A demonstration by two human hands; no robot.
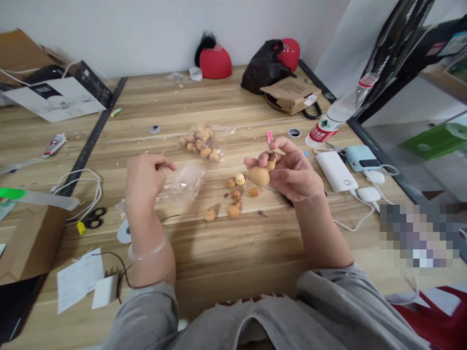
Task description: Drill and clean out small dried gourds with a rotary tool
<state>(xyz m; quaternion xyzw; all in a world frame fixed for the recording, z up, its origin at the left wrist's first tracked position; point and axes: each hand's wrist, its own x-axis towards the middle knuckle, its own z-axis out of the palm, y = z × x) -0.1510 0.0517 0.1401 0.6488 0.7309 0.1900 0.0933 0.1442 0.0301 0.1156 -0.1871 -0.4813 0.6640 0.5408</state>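
In my right hand [297,175] is a small tan gourd [260,176], pinched between thumb and fingers, its dark stem end up. It is held above the table. My left hand [146,180] is raised to the left, index finger stretched out to the right and the other fingers loosely bent; nothing shows in it. Beside it lies a crumpled clear plastic bag [186,182]. Between the hands, several small gourds lie loose, among them one gourd [209,214] with its stem end up and another gourd [233,210]. A small dark-tipped bit [263,213] lies near them.
Farther back sits a clear bag of small gourds [202,141]. On the right stand a water bottle [332,119] and a white power bank [336,171] with cables. Black scissors [95,218], a tape roll [124,232] and a white charger [105,291] are on the left.
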